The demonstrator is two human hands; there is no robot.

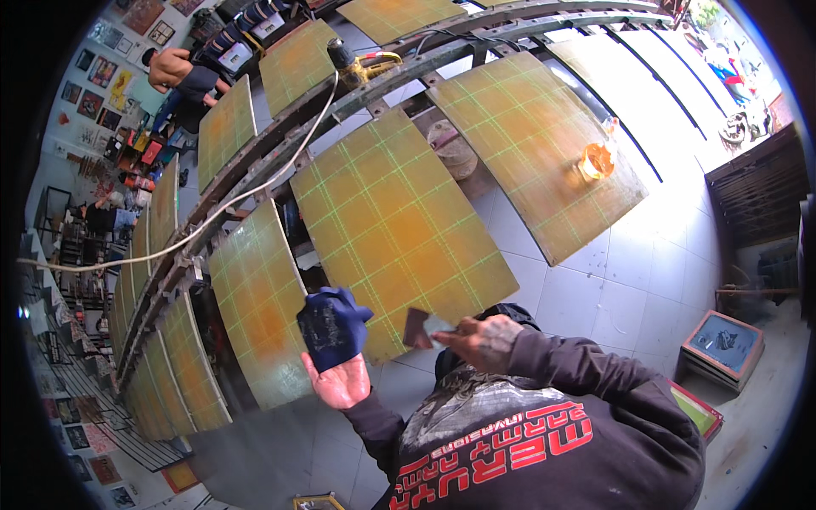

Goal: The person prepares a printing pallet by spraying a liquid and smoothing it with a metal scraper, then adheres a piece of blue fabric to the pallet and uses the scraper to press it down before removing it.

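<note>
Your hands are apart, the right hand (488, 342) closed on a scraper (437, 326) near the edge of the gridded board (399, 229), the left hand (342, 384) palm up under blue cloth (331, 327), grip indeterminate; apparently surface preparation, next likely calling for wiping the scraper.

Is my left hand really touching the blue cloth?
Touching. The head view shows the blue cloth lying against the left hand, covering its fingers while the palm stays visible below.

Dark long-sleeved sweatshirt (625, 438), lower centre of the frame, with red-and-white lettering (544, 448) below a pale grey print (484, 392)
</note>
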